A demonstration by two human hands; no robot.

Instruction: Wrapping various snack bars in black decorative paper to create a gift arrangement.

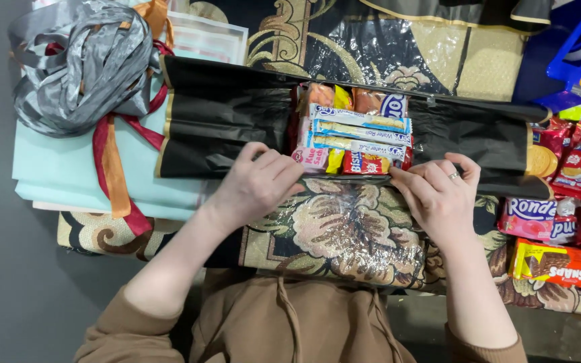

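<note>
A black gift bag [223, 117] with gold trim lies flat on a patterned black-and-gold sheet [334, 232]. Its opening shows several snack packets [358, 134] stacked inside: wafer rolls, biscuits and sweets. My left hand [257, 185] presses on the near edge of the bag, left of the packets, fingers bent. My right hand [438, 195], with a ring on one finger, pinches the bag's near edge to the right of the packets. Both hands rest on the fold where the bag meets the patterned sheet.
A tangle of grey, red and orange ribbon [82, 67] sits on pale blue boxes [62, 168] at the left. More snack packets [573, 195] lie in a pile at the right. A blue plastic item [566, 60] is at the top right.
</note>
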